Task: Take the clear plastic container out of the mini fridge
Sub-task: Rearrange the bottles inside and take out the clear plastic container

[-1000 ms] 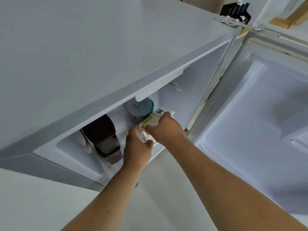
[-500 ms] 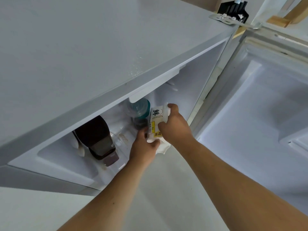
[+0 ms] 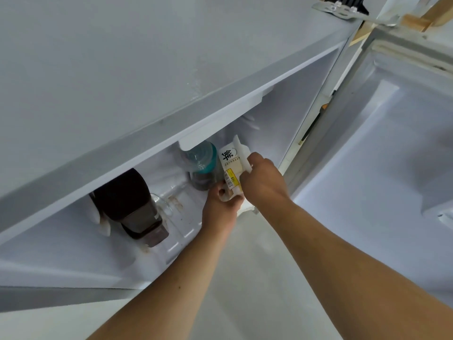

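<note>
The clear plastic container (image 3: 231, 165) carries a white label with a black character and a yellow price sticker. It stands tilted at the right front of the mini fridge (image 3: 171, 69) shelf. My left hand (image 3: 220, 204) grips its lower end from below. My right hand (image 3: 263, 182) grips its right side and top edge. Both hands hide the container's lower half.
A dark brown bottle (image 3: 130, 204) lies on the shelf to the left. A teal-capped bottle (image 3: 202, 165) stands just left of the container. A clear glass (image 3: 164, 204) lies between them. The open fridge door (image 3: 380, 155) stands at the right. Pale floor lies below.
Both hands have turned the container more upright and drawn it slightly toward the shelf's front edge. The view has shifted a little; the bottles have not moved.
</note>
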The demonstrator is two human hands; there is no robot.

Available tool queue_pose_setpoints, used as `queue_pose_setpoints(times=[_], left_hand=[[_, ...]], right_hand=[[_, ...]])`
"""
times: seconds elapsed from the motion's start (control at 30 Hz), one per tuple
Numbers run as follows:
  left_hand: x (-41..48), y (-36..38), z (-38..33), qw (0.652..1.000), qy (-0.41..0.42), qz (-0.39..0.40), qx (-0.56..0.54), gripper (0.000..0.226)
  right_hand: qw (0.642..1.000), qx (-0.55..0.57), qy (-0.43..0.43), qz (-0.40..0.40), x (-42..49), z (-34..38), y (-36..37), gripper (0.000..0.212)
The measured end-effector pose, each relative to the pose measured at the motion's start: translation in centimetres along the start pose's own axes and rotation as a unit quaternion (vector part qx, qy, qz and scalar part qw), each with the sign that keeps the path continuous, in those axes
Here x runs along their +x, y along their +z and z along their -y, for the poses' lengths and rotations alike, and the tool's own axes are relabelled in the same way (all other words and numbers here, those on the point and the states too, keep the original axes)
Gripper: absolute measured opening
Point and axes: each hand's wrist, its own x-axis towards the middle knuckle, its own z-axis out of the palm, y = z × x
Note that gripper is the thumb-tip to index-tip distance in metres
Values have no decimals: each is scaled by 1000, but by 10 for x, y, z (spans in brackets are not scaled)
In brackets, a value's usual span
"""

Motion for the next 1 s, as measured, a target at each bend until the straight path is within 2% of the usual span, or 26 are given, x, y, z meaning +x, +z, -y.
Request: queue_pose_setpoints(times=[0.13,0.3,0.37,0.57,0.67,0.77,0.83,0.9,0.93,1.0], left_hand=[[10,12,-5,999,8,-4,-43,66],[22,26,-14,996,17,-13,-84,88],[27,28,-14,996,23,-24,-82,89],[41,29,-13,996,29,-37,-80,90],[42,29,-17,996,29,-45,-70,89],[31,25,-15,998,21,-18,-56,90],[18,15,-11,999,-13,-14,-44,72],[7,0,-8,994,-63,-18,-91,32],[0,-8,-7,986,-87,-28,-137,23],[-10,-22,-12,971,-94,-111,-189,24]], right_hand=[[999,3,-44,-15,16,0,1,33],[994,17,-101,-41,35,0,2,19],[992,20,-116,-48,40,0,5,16],[988,38,-138,-65,49,-1,10,12],[988,73,-120,-57,48,-4,9,2],[989,92,-100,-57,41,-8,9,6],[989,69,-103,-85,31,-11,7,20],[981,26,-132,-140,21,-12,3,39],[973,12,-155,-170,17,-9,1,42],[962,18,-194,-190,9,1,-4,37]])
